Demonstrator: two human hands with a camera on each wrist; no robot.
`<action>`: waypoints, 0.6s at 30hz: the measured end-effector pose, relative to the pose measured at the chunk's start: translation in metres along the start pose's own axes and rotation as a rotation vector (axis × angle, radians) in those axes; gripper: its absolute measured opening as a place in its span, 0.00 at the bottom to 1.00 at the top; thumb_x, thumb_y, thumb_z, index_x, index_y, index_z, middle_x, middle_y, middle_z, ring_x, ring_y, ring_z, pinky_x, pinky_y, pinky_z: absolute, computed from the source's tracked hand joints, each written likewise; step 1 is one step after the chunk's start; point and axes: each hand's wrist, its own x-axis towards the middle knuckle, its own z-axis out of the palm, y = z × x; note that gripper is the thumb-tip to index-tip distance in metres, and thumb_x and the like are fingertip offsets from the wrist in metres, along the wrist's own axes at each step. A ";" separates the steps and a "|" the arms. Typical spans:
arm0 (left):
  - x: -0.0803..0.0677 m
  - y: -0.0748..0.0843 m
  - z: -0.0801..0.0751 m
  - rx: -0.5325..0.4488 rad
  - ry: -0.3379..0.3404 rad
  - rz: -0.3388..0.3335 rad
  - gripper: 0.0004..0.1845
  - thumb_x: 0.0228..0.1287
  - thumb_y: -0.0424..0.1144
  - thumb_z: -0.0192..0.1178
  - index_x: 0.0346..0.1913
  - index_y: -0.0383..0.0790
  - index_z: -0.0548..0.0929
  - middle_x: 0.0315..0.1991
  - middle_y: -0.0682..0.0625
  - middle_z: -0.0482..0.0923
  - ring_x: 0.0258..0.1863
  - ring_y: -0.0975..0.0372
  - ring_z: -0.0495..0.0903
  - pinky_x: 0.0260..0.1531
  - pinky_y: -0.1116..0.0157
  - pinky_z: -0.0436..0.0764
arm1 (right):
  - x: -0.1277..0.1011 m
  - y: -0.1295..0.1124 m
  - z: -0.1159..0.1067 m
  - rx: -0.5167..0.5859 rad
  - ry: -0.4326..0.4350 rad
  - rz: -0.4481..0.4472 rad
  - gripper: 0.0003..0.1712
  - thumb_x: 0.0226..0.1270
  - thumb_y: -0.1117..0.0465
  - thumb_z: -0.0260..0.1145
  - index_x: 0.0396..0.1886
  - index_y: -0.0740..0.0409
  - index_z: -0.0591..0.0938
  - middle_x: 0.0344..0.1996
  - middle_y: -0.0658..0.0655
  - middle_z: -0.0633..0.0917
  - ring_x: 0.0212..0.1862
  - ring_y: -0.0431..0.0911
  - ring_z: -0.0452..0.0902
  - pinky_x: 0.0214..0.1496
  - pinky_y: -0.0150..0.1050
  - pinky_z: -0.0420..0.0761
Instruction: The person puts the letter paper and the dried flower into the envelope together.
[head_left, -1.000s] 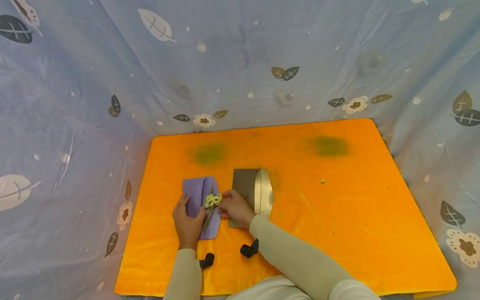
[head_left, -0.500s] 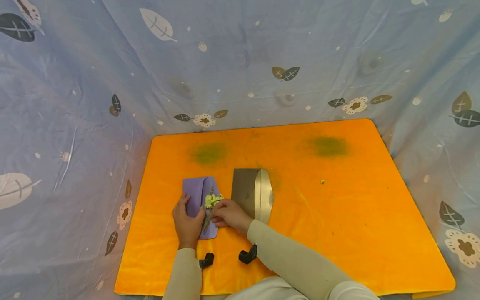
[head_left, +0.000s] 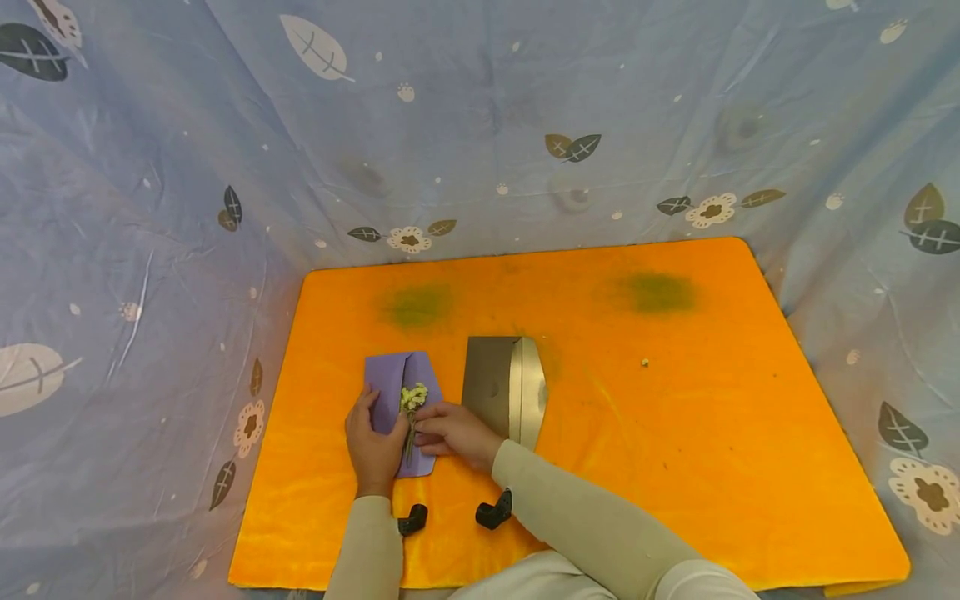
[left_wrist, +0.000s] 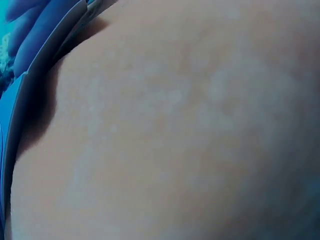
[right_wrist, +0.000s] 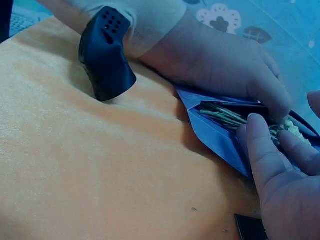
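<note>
Left hand flat on purple envelope; right hand pinching flower sprig at envelope's opening.

envelopes: 2, one purple envelope and one grey envelope | flower sprig: 1 | hands on the orange mat: 2 | wrist cameras: 2

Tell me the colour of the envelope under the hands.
Purple paper envelope, clearest in the head view.

On the orange worktop the left hand rests flat on a purple envelope. The right hand touches the sprig lying in its fold. A black wrist camera sits behind.
</note>
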 end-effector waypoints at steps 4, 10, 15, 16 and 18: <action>0.000 -0.001 0.001 -0.004 0.001 -0.002 0.33 0.61 0.37 0.76 0.69 0.33 0.82 0.76 0.40 0.75 0.72 0.39 0.70 0.70 0.37 0.68 | 0.000 0.002 0.002 -0.001 -0.004 0.013 0.20 0.81 0.61 0.66 0.63 0.72 0.83 0.54 0.63 0.87 0.57 0.60 0.86 0.57 0.50 0.87; 0.000 -0.002 0.000 -0.015 0.002 -0.002 0.33 0.61 0.37 0.76 0.69 0.32 0.81 0.76 0.41 0.75 0.71 0.39 0.70 0.70 0.37 0.68 | -0.001 0.003 0.006 -0.004 -0.011 0.051 0.22 0.81 0.60 0.66 0.64 0.73 0.82 0.53 0.60 0.87 0.57 0.60 0.86 0.57 0.49 0.87; 0.000 -0.001 -0.001 -0.019 -0.004 -0.016 0.33 0.61 0.37 0.75 0.70 0.33 0.81 0.76 0.42 0.74 0.72 0.40 0.70 0.71 0.37 0.68 | 0.000 0.005 0.007 0.037 -0.049 0.079 0.25 0.82 0.60 0.66 0.67 0.75 0.80 0.55 0.62 0.84 0.59 0.61 0.84 0.60 0.50 0.86; 0.000 -0.001 -0.001 -0.017 -0.004 -0.017 0.33 0.62 0.37 0.75 0.70 0.33 0.81 0.76 0.42 0.74 0.72 0.40 0.70 0.71 0.37 0.68 | 0.001 0.005 0.007 0.046 -0.059 0.082 0.25 0.82 0.60 0.65 0.68 0.75 0.80 0.55 0.62 0.84 0.60 0.61 0.84 0.60 0.50 0.86; 0.000 -0.001 -0.001 -0.016 -0.003 -0.018 0.33 0.62 0.37 0.76 0.71 0.33 0.81 0.76 0.42 0.75 0.72 0.40 0.71 0.71 0.37 0.68 | 0.002 0.006 0.007 0.071 -0.085 0.085 0.26 0.84 0.59 0.65 0.69 0.75 0.79 0.56 0.63 0.84 0.61 0.61 0.83 0.61 0.50 0.85</action>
